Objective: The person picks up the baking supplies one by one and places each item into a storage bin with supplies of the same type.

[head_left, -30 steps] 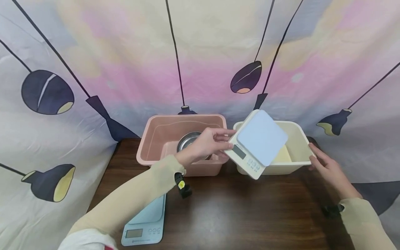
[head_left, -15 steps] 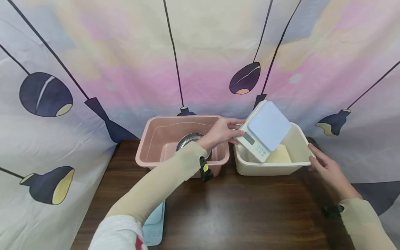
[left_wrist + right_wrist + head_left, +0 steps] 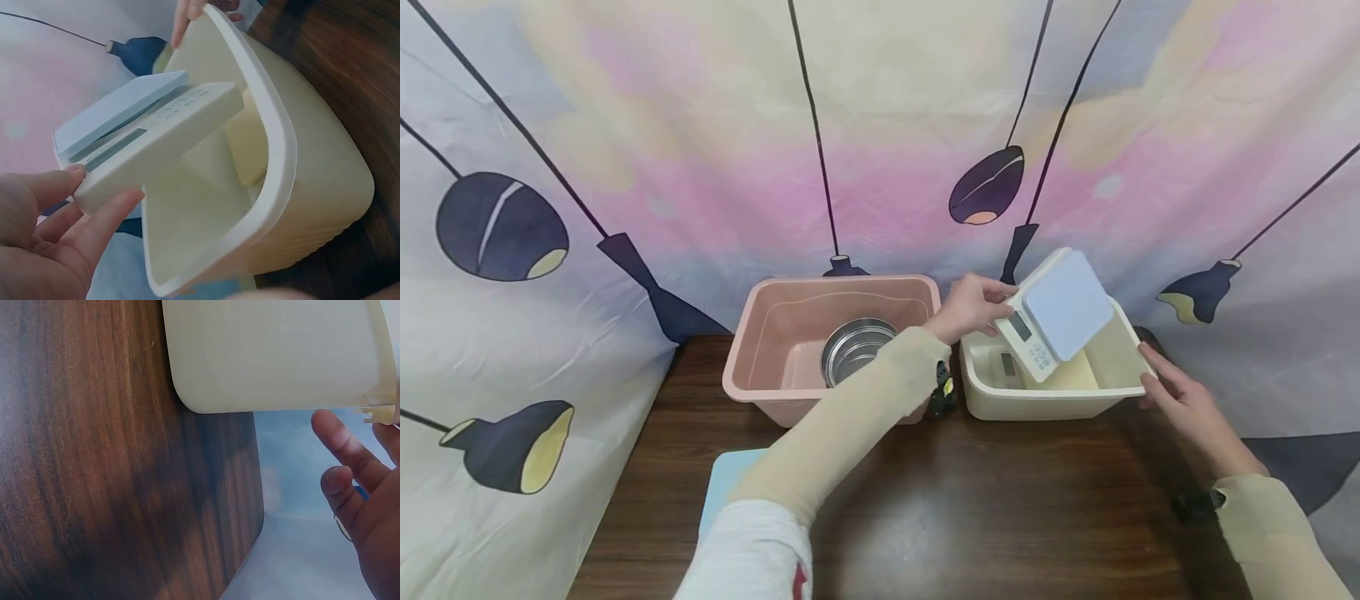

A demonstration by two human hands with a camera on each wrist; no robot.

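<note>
My left hand (image 3: 973,308) pinches a white kitchen scale (image 3: 1069,305) by its display end, thumb on top and fingers underneath in the left wrist view. The scale has a pale blue platform and is tilted above the cream plastic bin (image 3: 1045,407). My right hand (image 3: 1187,404) grips that bin's right rim; two fingers stand off below the rim in the right wrist view. Inside the bin lie a pale yellow object (image 3: 1078,373) and a flat item with a small grey display (image 3: 1008,367), partly hidden by the held scale.
A pink plastic bin (image 3: 775,393) stands to the left, holding round metal pans (image 3: 853,346). Nearer on the dark wooden table (image 3: 1000,500) lies a light blue scale (image 3: 724,483), mostly covered by my left arm. A printed curtain (image 3: 880,150) hangs behind.
My left hand has carried the white scale rightward, from beside the cream bin to over it. The left arm now covers more of the light blue scale. My right hand stays on the rim.
</note>
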